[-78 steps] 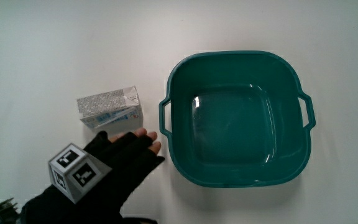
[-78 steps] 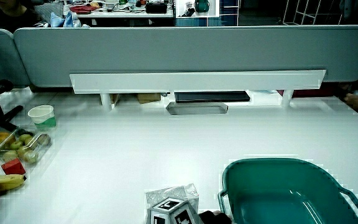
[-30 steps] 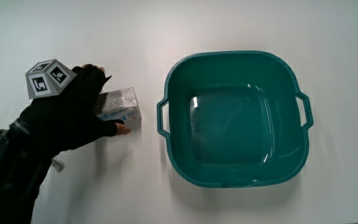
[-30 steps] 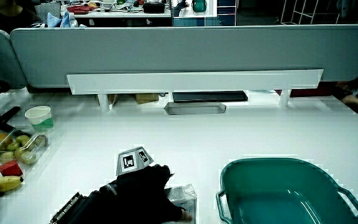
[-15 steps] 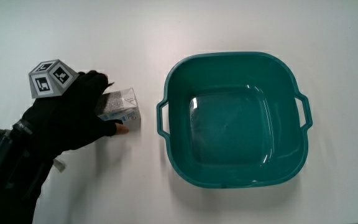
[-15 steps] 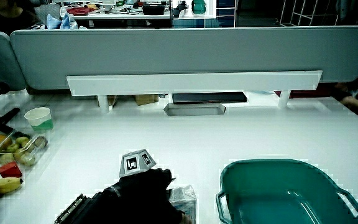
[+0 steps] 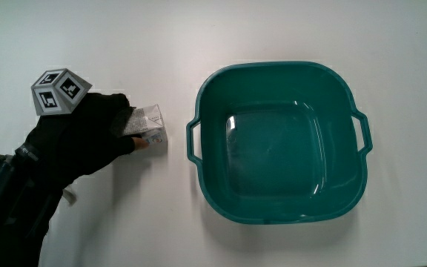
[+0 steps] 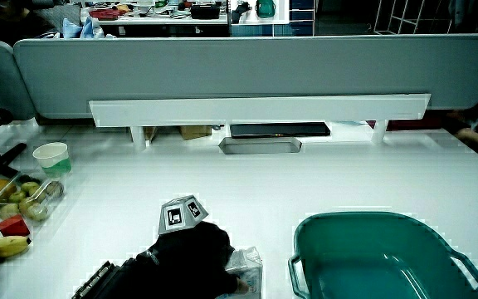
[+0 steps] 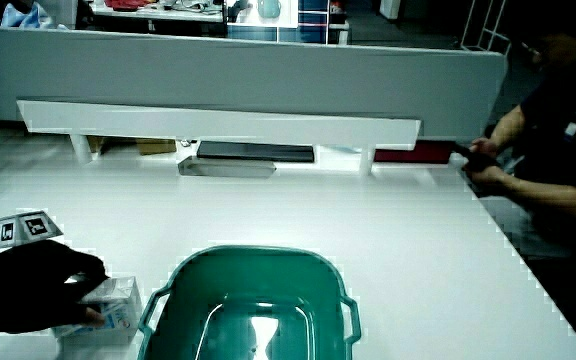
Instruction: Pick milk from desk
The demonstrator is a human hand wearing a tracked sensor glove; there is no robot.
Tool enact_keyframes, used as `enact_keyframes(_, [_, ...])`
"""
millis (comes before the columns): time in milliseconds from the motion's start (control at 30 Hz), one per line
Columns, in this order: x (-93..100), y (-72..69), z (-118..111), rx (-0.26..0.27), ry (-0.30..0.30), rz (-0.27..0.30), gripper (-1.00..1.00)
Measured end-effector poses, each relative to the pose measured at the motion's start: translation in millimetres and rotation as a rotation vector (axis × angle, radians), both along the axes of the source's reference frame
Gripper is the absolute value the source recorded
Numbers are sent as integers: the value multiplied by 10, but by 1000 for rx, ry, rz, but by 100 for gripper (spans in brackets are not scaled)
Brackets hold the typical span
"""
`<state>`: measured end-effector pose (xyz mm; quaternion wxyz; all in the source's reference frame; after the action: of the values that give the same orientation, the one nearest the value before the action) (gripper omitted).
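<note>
One small white-and-blue cardboard milk carton lies on its side on the white table, just beside the handle of a teal square plastic basin w/ two side handles. Carton isn't touching the basin; a strip of bare table shows between them.

Black-gloved hand, w/ the patterned cube on its back, sits over the end of the carton that points away from the basin. Fingers are curled down around it, thumb tip pressing the side nearer the person, so it's gripping the carton. In both side views the carton looks to be resting on the table, though I can't tell for sure that no edge has come up. Lift looks about to start, not done.

Basin is empty, w/ glare on its floor. At the table's edge, in a side view, a white paper cup and a clear tray of fruit stand well apart from the hand.

Risks, as I judge them:
- Grip covers only one end, so the free end could droop or twist out on the lift.
- Thin card may buckle if squeezed hard.
- Swinging it toward the basin could clip the near handle.
</note>
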<state>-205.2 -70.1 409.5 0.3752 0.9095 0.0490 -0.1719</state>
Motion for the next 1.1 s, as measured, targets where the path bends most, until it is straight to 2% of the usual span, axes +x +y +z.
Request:
enact_keyframes(267, [-5,-11,-2,10,5,-1,79])
enact_keyframes(500, [-32,9,-2,51,32,5,100])
enact_keyframes(600, [-56,8,-6,60,49,3,100])
enact_keyframes(667, [-95,-13,12,93,77,22,100])
enact_keyframes(833, [-93,-17,-213,138,61,31,100])
enact_keyframes(867, [-107,-25,-226,166,72,52,100])
enact_keyframes(967, [-29,1,-489,161,35,34,100])
enact_keyframes(1100, [78,21,-744,193,30,59,100])
